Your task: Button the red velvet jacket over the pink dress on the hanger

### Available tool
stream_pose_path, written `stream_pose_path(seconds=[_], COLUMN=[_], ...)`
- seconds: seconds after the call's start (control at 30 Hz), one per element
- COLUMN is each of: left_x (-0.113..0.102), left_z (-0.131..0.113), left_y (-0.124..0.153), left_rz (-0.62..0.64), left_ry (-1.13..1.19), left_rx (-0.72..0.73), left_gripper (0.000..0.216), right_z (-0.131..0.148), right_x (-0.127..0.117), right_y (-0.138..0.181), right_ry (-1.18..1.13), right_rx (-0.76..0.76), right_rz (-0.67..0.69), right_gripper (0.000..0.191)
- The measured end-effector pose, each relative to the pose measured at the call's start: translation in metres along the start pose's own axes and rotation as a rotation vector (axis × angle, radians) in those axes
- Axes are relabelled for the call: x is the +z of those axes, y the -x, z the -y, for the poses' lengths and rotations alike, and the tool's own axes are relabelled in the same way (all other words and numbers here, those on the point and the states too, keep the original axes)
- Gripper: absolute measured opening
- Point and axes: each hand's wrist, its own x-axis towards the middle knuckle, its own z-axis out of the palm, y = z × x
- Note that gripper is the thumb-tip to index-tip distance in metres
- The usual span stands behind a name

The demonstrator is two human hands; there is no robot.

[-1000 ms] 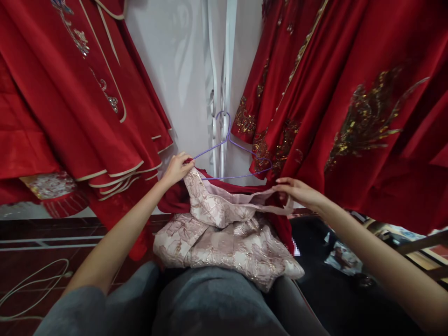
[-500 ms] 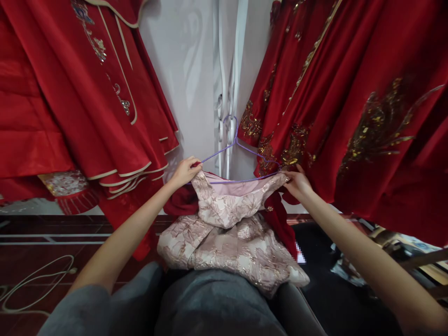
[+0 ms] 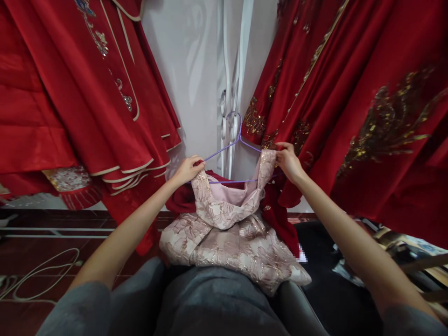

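A pale pink dress (image 3: 224, 240) with a floral, gold-flecked pattern lies over my lap. Its bodice is raised against a thin purple clothes hanger (image 3: 224, 150), whose hook points up toward the white doors. My left hand (image 3: 189, 170) pinches the left shoulder strap together with the hanger's left end. On the other side, my right hand (image 3: 290, 161) has its fingers closed on the right shoulder strap, which stands upright and hides part of the hanger's right arm. Dark red cloth (image 3: 282, 217) shows behind the dress.
Red embroidered garments hang at the left (image 3: 80, 102) and right (image 3: 336, 107). White cupboard doors (image 3: 182, 79) stand between them. A pale cable (image 3: 45, 266) and a white rail (image 3: 56, 232) are low on the left. A black surface (image 3: 329, 289) is at lower right.
My right hand has lifted the right strap up and slightly inward, so it now stands upright over the hanger's arm. My left hand stays at the left strap.
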Motion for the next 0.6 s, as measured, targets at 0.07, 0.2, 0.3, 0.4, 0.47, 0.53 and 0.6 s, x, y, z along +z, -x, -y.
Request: stream_pose_path(seconds=[0.07, 0.2, 0.3, 0.4, 0.47, 0.53, 0.6], left_x=[-0.001, -0.004, -0.004, -0.003, -0.002, -0.001, 0.000], left_z=[0.000, 0.000, 0.001, 0.001, 0.002, 0.003, 0.004], left_y=[0.000, -0.002, -0.004, -0.005, -0.006, -0.006, -0.005], left_rz=[-0.011, 0.002, 0.005, 0.019, 0.020, 0.013, 0.008], left_ry=[-0.017, -0.033, -0.032, -0.031, -0.027, -0.022, -0.020], left_rx=[-0.003, -0.007, -0.018, -0.020, -0.020, -0.015, -0.009], left_gripper=[0.024, 0.023, 0.024, 0.024, 0.023, 0.023, 0.023], right_z=[0.010, 0.020, 0.016, -0.001, -0.021, -0.045, -0.069], right_x=[0.002, -0.011, -0.027, -0.034, -0.029, -0.016, 0.000], right_y=[0.002, 0.005, 0.005, 0.016, 0.037, 0.066, 0.095], right_ry=[0.203, 0.636, 0.899, 1.089, 1.027, 1.017, 1.022], right_rx=[-0.079, -0.300, -0.233, 0.101, 0.309, 0.278, 0.220], right_rz=[0.099, 0.105, -0.061, 0.154, 0.502, 0.516, 0.424], right_gripper=[0.036, 0.052, 0.042, 0.012, 0.022, 0.026, 0.029])
